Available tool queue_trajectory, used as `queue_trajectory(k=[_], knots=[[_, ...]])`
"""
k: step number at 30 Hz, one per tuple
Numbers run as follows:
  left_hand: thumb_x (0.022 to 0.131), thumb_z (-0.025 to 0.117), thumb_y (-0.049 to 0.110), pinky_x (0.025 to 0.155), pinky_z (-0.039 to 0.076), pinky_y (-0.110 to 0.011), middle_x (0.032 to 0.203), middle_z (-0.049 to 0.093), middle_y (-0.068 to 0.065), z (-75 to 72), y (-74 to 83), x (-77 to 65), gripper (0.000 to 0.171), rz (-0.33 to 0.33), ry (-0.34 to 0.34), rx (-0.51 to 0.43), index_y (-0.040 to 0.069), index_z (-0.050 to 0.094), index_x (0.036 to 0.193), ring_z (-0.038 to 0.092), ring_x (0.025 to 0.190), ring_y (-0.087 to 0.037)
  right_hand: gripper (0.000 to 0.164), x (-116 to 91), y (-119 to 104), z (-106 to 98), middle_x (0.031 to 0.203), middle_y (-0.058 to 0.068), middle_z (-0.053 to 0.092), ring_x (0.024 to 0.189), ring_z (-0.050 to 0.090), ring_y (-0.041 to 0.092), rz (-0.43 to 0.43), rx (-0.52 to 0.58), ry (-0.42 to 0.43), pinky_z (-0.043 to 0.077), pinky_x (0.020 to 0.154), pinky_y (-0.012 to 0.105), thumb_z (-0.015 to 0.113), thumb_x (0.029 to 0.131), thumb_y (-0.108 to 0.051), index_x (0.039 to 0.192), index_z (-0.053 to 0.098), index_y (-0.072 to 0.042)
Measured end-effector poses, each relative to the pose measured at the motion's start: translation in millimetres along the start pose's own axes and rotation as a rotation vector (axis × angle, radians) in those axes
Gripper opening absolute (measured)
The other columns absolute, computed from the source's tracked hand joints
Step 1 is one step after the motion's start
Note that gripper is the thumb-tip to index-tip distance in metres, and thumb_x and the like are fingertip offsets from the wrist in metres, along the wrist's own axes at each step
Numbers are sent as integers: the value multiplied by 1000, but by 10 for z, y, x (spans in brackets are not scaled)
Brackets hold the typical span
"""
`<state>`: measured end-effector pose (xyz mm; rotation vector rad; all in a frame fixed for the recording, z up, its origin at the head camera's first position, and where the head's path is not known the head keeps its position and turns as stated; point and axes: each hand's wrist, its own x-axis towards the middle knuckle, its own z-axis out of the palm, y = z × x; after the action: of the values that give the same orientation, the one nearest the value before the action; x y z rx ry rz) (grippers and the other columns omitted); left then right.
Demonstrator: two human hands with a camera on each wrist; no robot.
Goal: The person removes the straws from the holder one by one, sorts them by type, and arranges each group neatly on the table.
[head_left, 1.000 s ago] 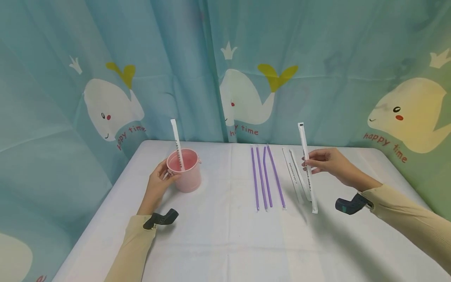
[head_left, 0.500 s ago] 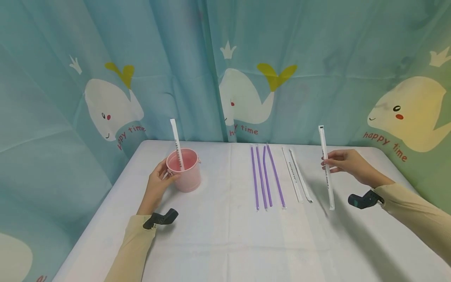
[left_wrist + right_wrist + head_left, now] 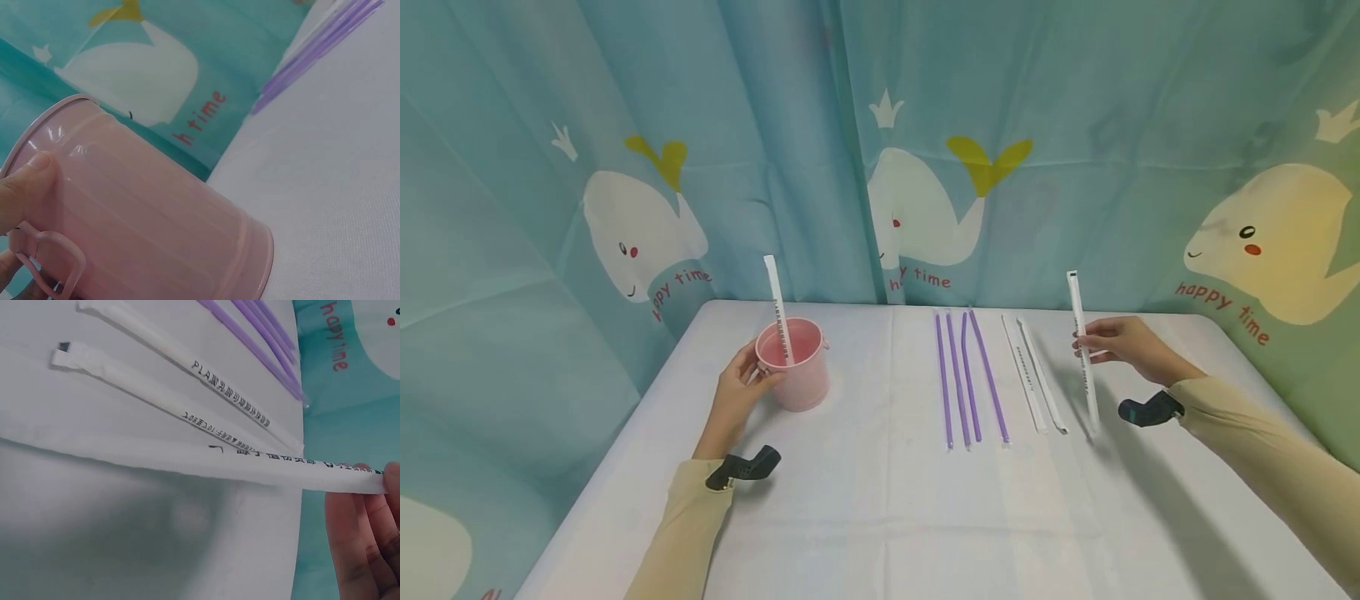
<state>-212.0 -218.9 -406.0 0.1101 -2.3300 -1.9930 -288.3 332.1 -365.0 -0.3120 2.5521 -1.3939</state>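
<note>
My left hand (image 3: 739, 400) grips the side of a small pink bucket (image 3: 802, 383), its thumb on the outer wall just under the rim in the left wrist view. One paper-wrapped straw (image 3: 777, 292) leans upright inside the bucket. At the right, my right hand (image 3: 1123, 343) pinches another paper-wrapped straw (image 3: 1084, 358) near its middle, holding it steeply tilted with the lower end close over the table. Two more wrapped straws (image 3: 169, 347) with printed lettering lie side by side just left of it. Several purple straws (image 3: 962, 375) in clear sleeves lie further left.
A white cloth covers the table (image 3: 880, 483). Behind it hangs a blue-green curtain (image 3: 820, 167) with whale prints, close to the table's back edge. A dark wrist mount (image 3: 743, 465) sits on the left sleeve, and a similar mount (image 3: 1150, 410) on the right.
My right hand first moved right with its wrapped straw, away from the two lying ones, then slightly back left, with the straw's lower end higher in the view. The left hand and bucket stayed put.
</note>
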Motion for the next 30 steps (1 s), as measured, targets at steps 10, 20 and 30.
queue_trajectory(k=[10, 20, 30], knots=[[87, 66, 10, 117, 28, -36, 156, 24, -9, -3, -38, 20, 75, -4, 1, 11, 8, 23, 148, 22, 145, -23, 40, 191, 87, 65, 98, 10, 71, 79, 65, -3, 55, -32, 15, 60, 75, 23, 58, 92, -12, 118, 49, 18], [86, 67, 10, 117, 27, -37, 155, 24, -11, 6, -34, 20, 76, 1, 11, 20, 7, 23, 148, 22, 145, -25, 38, 290, 158, 105, 97, 10, 72, 77, 65, -4, 66, -9, -7, 60, 75, 25, 59, 90, -5, 116, 47, 20], [86, 67, 12, 117, 27, -38, 156, 24, -10, 8, -29, 15, 77, 0, 10, 21, 8, 23, 149, 21, 145, -24, 31, 346, 222, 176, 94, 8, 72, 77, 64, -3, 71, 34, -36, 60, 75, 26, 55, 90, 0, 112, 45, 20]])
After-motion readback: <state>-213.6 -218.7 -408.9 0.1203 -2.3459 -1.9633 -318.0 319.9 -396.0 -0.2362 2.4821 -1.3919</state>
